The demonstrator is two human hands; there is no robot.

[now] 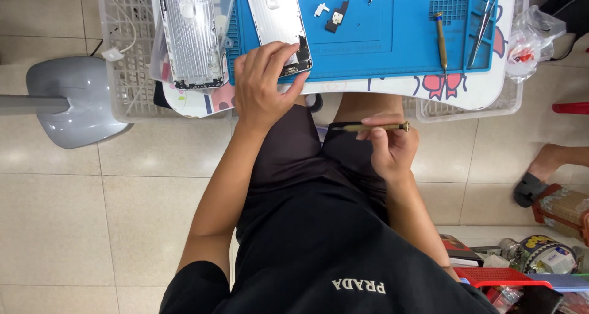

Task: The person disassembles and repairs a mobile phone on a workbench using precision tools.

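Pale floor tiles lie below a small worktop (343,87) covered by a blue repair mat (392,50). Left hand (265,84) presses fingers down on a silver phone housing (279,22), pinning its near end to the mat. Right hand (388,143) pinches a brass screwdriver (371,127) level above the lap. Beyond lie a second housing (190,34) on a white basket (126,56), another screwdriver (441,41) and tweezers (481,25).
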